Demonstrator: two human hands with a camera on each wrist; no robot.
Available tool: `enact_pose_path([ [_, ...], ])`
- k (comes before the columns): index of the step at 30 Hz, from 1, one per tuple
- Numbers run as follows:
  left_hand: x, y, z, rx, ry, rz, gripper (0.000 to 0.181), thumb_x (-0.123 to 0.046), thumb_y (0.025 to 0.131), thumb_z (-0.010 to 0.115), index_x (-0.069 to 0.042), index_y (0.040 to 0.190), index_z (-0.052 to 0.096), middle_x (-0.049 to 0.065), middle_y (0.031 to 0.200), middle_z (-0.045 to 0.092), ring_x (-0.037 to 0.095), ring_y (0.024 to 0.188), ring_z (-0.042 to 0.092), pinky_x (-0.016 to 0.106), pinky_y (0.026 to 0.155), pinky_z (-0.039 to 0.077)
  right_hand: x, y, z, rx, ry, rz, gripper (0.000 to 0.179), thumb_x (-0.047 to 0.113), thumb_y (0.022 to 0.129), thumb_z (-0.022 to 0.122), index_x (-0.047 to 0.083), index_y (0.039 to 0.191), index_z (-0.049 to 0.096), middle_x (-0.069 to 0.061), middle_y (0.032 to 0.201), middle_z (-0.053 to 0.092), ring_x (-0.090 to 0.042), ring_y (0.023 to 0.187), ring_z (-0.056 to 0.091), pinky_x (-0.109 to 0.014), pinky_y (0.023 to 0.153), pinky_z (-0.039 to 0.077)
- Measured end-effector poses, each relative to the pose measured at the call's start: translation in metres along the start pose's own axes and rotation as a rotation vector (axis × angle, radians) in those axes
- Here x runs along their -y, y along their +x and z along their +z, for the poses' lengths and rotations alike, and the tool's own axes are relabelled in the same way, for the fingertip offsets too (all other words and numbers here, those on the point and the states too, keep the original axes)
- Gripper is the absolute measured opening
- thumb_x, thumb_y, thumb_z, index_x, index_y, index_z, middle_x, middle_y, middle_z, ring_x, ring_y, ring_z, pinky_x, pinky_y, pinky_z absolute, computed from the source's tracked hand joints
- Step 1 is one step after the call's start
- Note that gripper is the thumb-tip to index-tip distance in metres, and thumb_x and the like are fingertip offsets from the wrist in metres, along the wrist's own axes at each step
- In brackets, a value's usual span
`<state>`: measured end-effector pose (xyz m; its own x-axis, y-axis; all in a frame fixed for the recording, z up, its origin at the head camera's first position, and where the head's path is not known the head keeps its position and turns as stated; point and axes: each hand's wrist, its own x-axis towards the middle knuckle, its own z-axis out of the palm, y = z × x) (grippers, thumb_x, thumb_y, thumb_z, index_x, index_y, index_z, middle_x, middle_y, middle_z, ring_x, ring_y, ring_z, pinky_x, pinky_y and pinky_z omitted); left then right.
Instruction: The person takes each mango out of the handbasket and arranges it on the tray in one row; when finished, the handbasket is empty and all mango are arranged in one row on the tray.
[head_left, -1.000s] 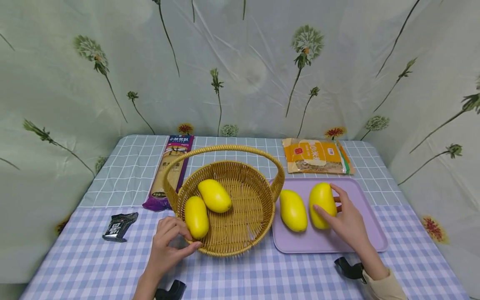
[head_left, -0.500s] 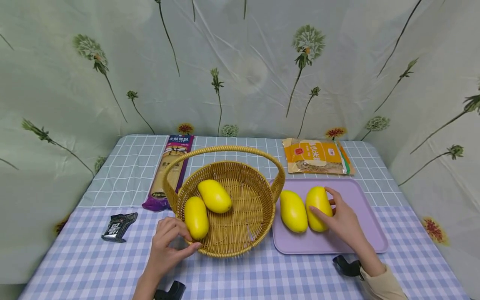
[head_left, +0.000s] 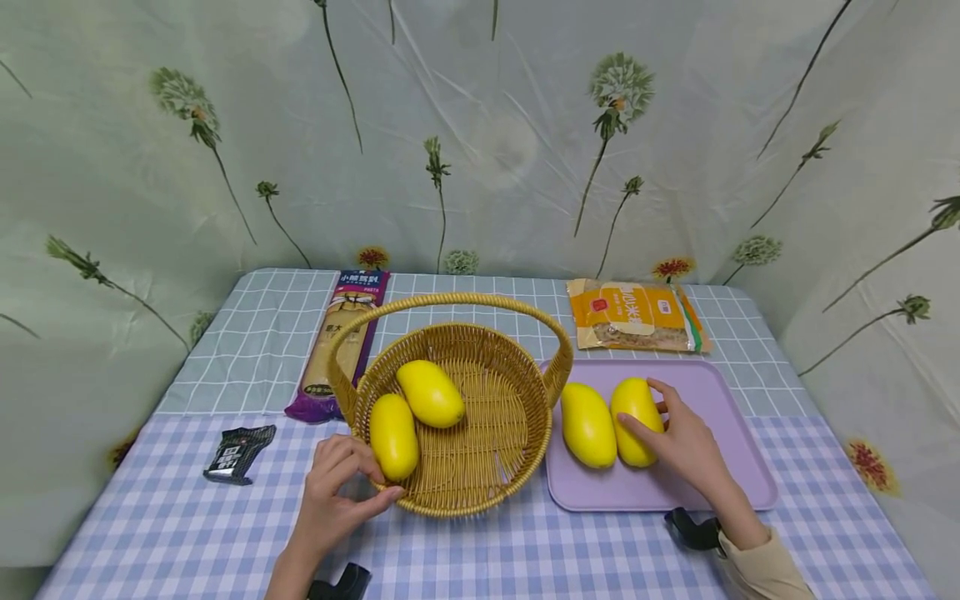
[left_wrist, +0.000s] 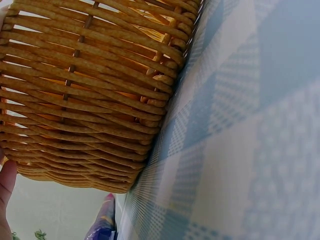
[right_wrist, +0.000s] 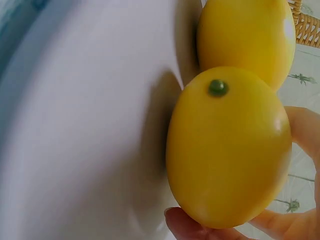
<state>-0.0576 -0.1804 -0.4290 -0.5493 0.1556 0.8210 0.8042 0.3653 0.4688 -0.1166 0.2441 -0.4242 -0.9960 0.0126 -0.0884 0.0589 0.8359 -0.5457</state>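
A round wicker basket [head_left: 487, 400] with a tall arched handle stands mid-table, two yellow mangoes lying in its left half. My left hand [head_left: 339, 483] pinches the basket's front-left rim between thumb and fingers; the left wrist view shows the woven side [left_wrist: 85, 95] up close. To the right, a lilac tray [head_left: 705, 433] carries two more mangoes side by side. The left one [head_left: 588, 425] lies next to the basket. My right hand [head_left: 686, 442] grips the right mango [head_left: 636, 421], thumb and fingers around it. In the right wrist view this mango [right_wrist: 227, 150] overlaps its neighbour [right_wrist: 247, 37].
A purple pasta packet [head_left: 341, 342] lies behind the basket's left side. An orange food packet [head_left: 637, 315] sits behind the tray. At the left is a small black wrapper [head_left: 238, 454]. A printed curtain [head_left: 495, 150] hangs behind the table.
My right hand has moved the gripped mango leftward and slightly nearer, up against the other mango on the tray. The left hand and basket have stayed put.
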Motion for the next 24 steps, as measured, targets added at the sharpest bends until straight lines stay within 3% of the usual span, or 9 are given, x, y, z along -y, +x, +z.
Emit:
enact_pose_path([
  [16, -0.0008, 0.0009, 0.0003, 0.000, -0.003, -0.005, 0.033, -0.035, 0.081, 0.076, -0.012, 0.069, 0.056, 0.001, 0.075, 0.055, 0.016, 0.075, 0.048, 0.027, 0.083, 0.028, 0.0037, 0.0015, -0.0047, 0.073, -0.088, 0.012, 0.094, 0.065, 0.086, 0.052, -0.005, 0.142, 0.026, -0.033, 0.117, 0.053, -0.038, 0.091, 0.058, -0.051, 0.072, 0.046],
  [21, -0.0008, 0.0008, 0.0002, -0.003, -0.004, -0.014, 0.033, -0.036, 0.081, 0.075, -0.012, 0.069, 0.056, 0.000, 0.074, 0.055, 0.016, 0.075, 0.048, 0.027, 0.083, 0.028, 0.0041, -0.0008, -0.0073, 0.042, -0.113, 0.005, 0.093, 0.065, 0.086, 0.051, -0.005, 0.142, 0.026, -0.029, 0.112, 0.055, -0.030, 0.078, 0.056, -0.042, 0.063, 0.046],
  [24, -0.0010, 0.0004, 0.0001, -0.004, -0.003, -0.017, 0.033, -0.036, 0.081, 0.075, -0.012, 0.069, 0.056, 0.000, 0.074, 0.055, 0.016, 0.075, 0.048, 0.027, 0.084, 0.028, 0.0050, -0.0040, -0.0087, -0.015, -0.127, -0.016, 0.091, 0.064, 0.087, 0.051, -0.006, 0.142, 0.028, -0.029, 0.115, 0.050, -0.032, 0.079, 0.055, -0.041, 0.061, 0.046],
])
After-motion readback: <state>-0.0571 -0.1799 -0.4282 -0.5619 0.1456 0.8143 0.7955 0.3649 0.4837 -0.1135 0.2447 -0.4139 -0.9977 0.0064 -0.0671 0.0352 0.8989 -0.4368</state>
